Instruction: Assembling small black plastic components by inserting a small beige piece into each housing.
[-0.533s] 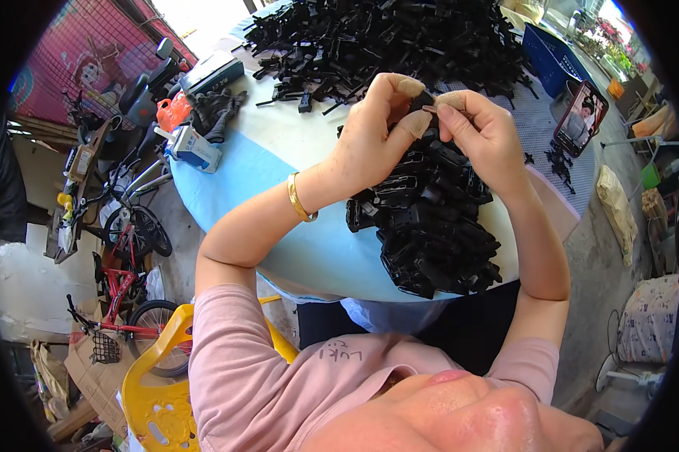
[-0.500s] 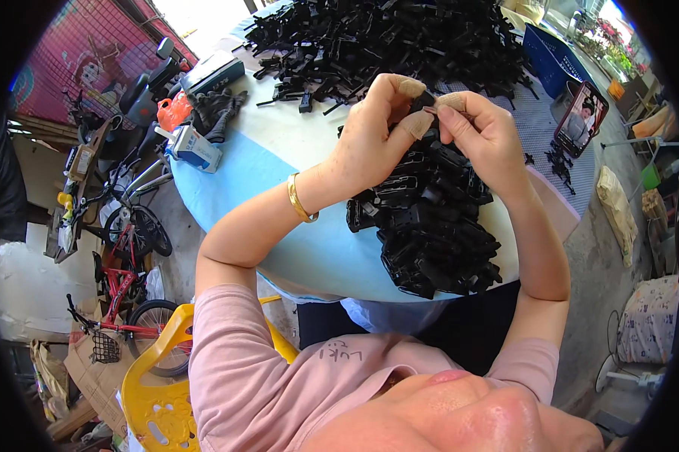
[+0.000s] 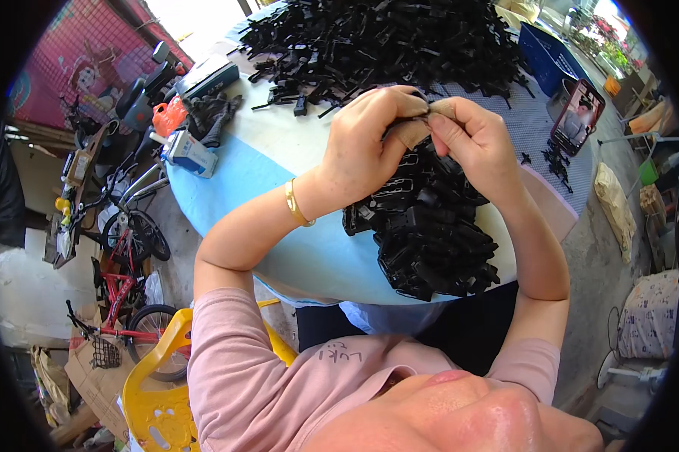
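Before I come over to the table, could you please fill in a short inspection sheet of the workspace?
Surface: round table with a pale blue and white cover; grey mesh covering at the right.
Job's things: large far pile of black parts; smaller near pile below the hands.
Clutter: blue-and-white carton, orange-red bag and dark cloth item at left; blue basket and phone at right.
Hands: left hand curled around a small black part; right hand pinched, fingertips meeting the left's; anything in its pinch is hidden.
Cables: on the table, nothing seen.
Surroundings: red bicycle and yellow chair at left; patterned bundle at right.
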`<move>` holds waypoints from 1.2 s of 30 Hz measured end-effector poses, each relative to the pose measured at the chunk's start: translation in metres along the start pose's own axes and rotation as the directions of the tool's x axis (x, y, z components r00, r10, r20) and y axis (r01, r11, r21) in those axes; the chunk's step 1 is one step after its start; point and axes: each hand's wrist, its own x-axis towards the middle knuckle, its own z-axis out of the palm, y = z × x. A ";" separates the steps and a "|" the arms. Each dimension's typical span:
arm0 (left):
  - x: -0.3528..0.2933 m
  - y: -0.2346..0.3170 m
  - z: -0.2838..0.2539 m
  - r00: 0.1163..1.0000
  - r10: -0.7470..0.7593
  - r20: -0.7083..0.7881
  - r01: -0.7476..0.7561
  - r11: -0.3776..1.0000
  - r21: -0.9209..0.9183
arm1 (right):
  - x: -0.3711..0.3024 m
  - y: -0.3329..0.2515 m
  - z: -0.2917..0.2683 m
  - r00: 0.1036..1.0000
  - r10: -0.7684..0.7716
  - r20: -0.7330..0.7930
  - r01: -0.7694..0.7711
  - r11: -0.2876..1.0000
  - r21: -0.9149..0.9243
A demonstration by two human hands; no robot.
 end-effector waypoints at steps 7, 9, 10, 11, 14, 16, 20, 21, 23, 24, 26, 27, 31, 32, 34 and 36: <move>0.023 -0.001 -0.022 0.716 -0.566 0.408 0.534 0.069 -0.843 | 0.002 0.002 -0.014 0.987 -0.145 -0.063 0.143 0.989 -0.031; 0.020 -0.002 -0.019 0.716 -0.537 0.446 0.526 -0.007 -0.851 | 0.002 0.003 -0.010 0.972 -0.225 -0.069 0.226 0.974 0.018; 0.016 -0.002 -0.016 0.716 -0.535 0.448 0.526 -0.008 -0.850 | 0.000 0.005 -0.010 0.970 -0.234 -0.070 0.233 0.972 -0.025; 0.013 -0.002 -0.013 0.707 -0.516 0.485 0.527 -0.073 -0.847 | -0.001 0.006 -0.009 0.967 -0.244 -0.070 0.240 0.969 -0.067; 0.011 -0.001 -0.011 0.700 -0.496 0.514 0.593 0.001 -0.805 | 0.000 0.002 -0.009 0.945 -0.302 -0.124 0.307 0.951 0.025; 0.012 0.002 -0.013 0.702 -0.499 0.507 0.644 0.142 -0.752 | 0.000 0.005 -0.006 0.963 -0.237 -0.128 0.248 0.966 0.073; 0.006 0.012 -0.008 0.761 -0.449 0.468 0.642 0.420 -0.641 | 0.004 0.005 -0.003 0.990 -0.112 -0.086 0.123 0.983 0.133; 0.003 0.013 -0.005 0.828 -0.371 0.420 0.559 0.495 -0.665 | 0.004 0.003 -0.003 0.991 -0.114 -0.076 0.124 0.982 0.140; 0.002 0.013 -0.001 0.829 -0.400 0.391 0.557 0.519 -0.649 | 0.003 0.001 -0.006 0.995 -0.074 -0.069 0.076 0.996 0.038; 0.002 0.013 -0.002 0.823 -0.411 0.392 0.567 0.565 -0.599 | 0.003 0.005 -0.004 0.993 -0.086 -0.075 0.090 0.995 0.049; 0.004 0.010 -0.001 0.831 -0.408 0.378 0.556 0.624 -0.549 | 0.005 0.009 -0.005 0.998 -0.045 -0.037 0.049 0.991 0.126; 0.004 0.009 -0.002 0.831 -0.412 0.374 0.556 0.627 -0.545 | 0.006 0.010 -0.007 1.000 -0.001 -0.003 0.002 0.981 0.195; 0.003 0.005 -0.003 0.792 -0.473 0.386 0.599 0.478 -0.643 | 0.004 0.007 -0.008 1.000 -0.002 0.021 0.001 0.998 0.067; 0.003 0.005 -0.002 0.799 -0.466 0.380 0.589 0.477 -0.652 | 0.004 0.006 -0.008 1.000 -0.004 0.022 0.003 0.998 0.068; 0.002 0.009 -0.001 0.815 -0.461 0.352 0.566 0.499 -0.657 | 0.004 0.003 -0.010 0.998 0.048 0.045 -0.053 0.991 0.122; 0.002 0.009 -0.001 0.829 -0.455 0.324 0.543 0.519 -0.660 | 0.003 0.001 -0.009 0.997 0.056 0.050 -0.062 0.989 0.131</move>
